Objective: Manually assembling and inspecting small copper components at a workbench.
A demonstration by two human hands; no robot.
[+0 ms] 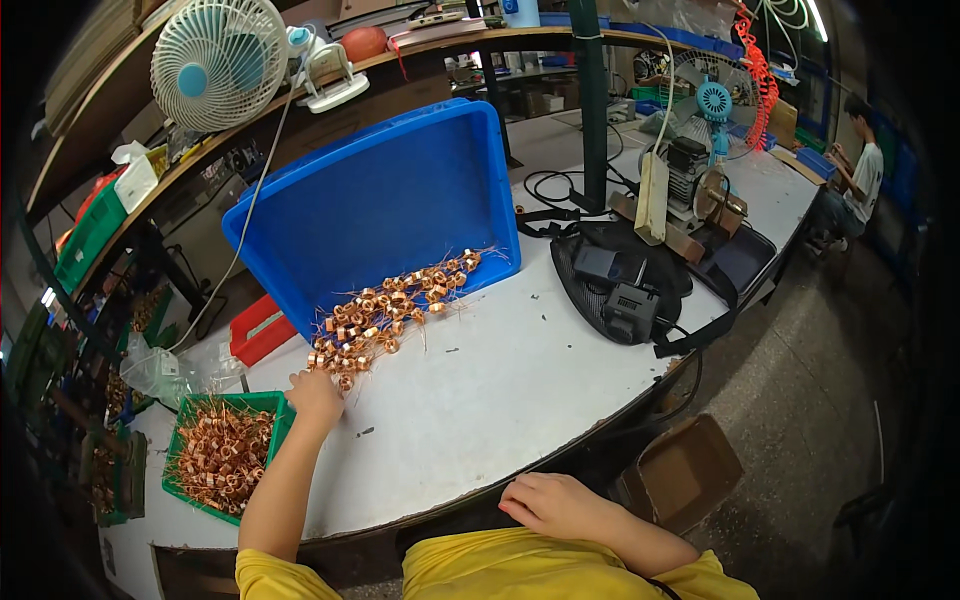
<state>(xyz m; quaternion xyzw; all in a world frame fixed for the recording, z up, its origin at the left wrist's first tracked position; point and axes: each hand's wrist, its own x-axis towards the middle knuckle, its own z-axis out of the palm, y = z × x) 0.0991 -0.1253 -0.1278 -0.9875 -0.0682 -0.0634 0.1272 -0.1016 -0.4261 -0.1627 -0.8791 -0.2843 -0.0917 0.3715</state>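
A pile of copper wire coils [385,305] with loose wire ends spills from the tipped blue bin [375,190] onto the white table. My left hand [315,398] is at the near end of this pile, fingers curled down against the coils. What lies between those fingers is hidden. Left of that forearm stands a green tray [282,405] heaped with more copper coils [222,455]. My right hand [548,502] rests by the table's front edge, over my yellow shirt, with its fingers bent in and nothing visible in them.
Behind the green tray lie a red container [262,330] and a clear plastic bag [165,370]. A black mesh bag with devices [620,285] and a small motor [688,170] sit on the right. Below the edge is a cardboard box [690,470]. Far right, another person [855,180] sits.
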